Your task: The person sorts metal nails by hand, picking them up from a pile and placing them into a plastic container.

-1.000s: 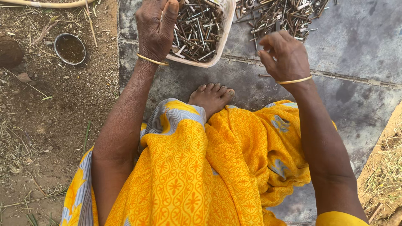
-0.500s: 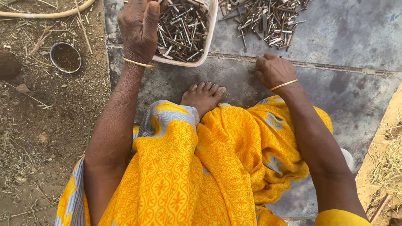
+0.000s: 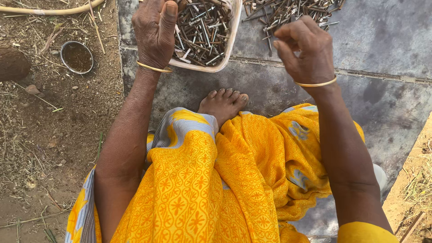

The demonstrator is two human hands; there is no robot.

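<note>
A white plastic tub [image 3: 207,66] full of rusty screws and nails [image 3: 202,27] stands on a grey stone slab [image 3: 382,40] ahead of me. My left hand [image 3: 155,33] grips the tub's left rim, thumb up along the edge. A loose heap of screws [image 3: 292,11] lies on the slab to the right of the tub. My right hand [image 3: 306,47] hovers just below that heap, lifted off the slab, fingers curled toward the thumb. Whether anything sits between its fingertips is hidden. Both wrists wear thin gold bangles.
My bare foot [image 3: 223,103] pokes from yellow patterned cloth [image 3: 202,180] below the tub. On the dirt to the left sit a small metal bowl [image 3: 77,57] and a brown round lump [image 3: 11,63]. A pale hose [image 3: 54,9] runs along the top left.
My right hand dropped to the slab just below the heap with fingers closed, then rose again toward the loose screws. The left hand kept its hold on the tub rim.
</note>
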